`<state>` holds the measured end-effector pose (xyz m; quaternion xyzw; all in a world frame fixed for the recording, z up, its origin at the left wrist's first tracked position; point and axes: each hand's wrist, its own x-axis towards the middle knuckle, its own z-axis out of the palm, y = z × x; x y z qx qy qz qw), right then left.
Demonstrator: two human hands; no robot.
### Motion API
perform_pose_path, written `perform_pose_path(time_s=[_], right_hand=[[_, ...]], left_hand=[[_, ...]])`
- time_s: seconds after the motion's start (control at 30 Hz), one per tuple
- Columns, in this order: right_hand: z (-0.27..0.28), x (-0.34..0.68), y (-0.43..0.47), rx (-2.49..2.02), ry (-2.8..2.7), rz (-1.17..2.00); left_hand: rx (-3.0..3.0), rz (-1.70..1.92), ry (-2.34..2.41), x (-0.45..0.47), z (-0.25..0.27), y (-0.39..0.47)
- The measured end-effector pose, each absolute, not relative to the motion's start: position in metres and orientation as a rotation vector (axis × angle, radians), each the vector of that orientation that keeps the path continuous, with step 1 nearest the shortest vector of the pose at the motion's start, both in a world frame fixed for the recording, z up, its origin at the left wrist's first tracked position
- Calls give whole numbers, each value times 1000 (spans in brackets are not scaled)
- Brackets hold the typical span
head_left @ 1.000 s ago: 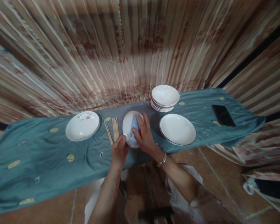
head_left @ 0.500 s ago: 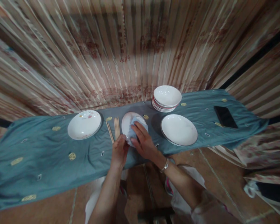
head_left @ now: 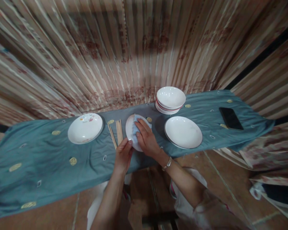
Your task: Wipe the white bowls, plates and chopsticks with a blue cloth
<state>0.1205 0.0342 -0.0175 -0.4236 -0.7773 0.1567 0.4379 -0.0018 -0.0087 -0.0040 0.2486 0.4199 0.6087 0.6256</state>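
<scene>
Between my hands, above the middle of the cloth-covered table, is a small white plate [head_left: 130, 127]. My left hand [head_left: 123, 152] grips its near-left rim, thumb on the upper face. A light blue cloth [head_left: 135, 127] lies against the plate's face, and my right hand [head_left: 146, 139] presses it there with the fingers over it. The cloth is partly hidden under those fingers. Just left of the plate, several wooden chopsticks [head_left: 119, 131] lie on the table, some in a bundle and others slanted beside it.
Floral white plates [head_left: 85, 128] are stacked at left. Right of my hands sit a stack of white plates [head_left: 183, 132] and, behind it, a stack of bowls [head_left: 171, 97]. A black phone [head_left: 231, 118] lies farther right on the teal tablecloth [head_left: 55, 159]. Curtains [head_left: 144, 64] hang behind.
My right hand has slid the cloth slightly up and to the far side across the plate's face. My left hand keeps its hold on the rim. The view has shifted slightly.
</scene>
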Motion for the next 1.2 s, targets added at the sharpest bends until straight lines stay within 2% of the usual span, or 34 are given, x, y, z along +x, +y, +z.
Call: perform_pose_path(time_s=[0.5,0.87,1.2], right_hand=[[-47,134,66,-1168,-1728,570],[-66,131,27,-1277,-1552,652],[-57,126,-9,-1222,-1768,555]], left_hand=[[586,1409,930,-4,-8,-12],[404,1501,910,-7,-19,-1],[373,1524,909,-8,-18,6]])
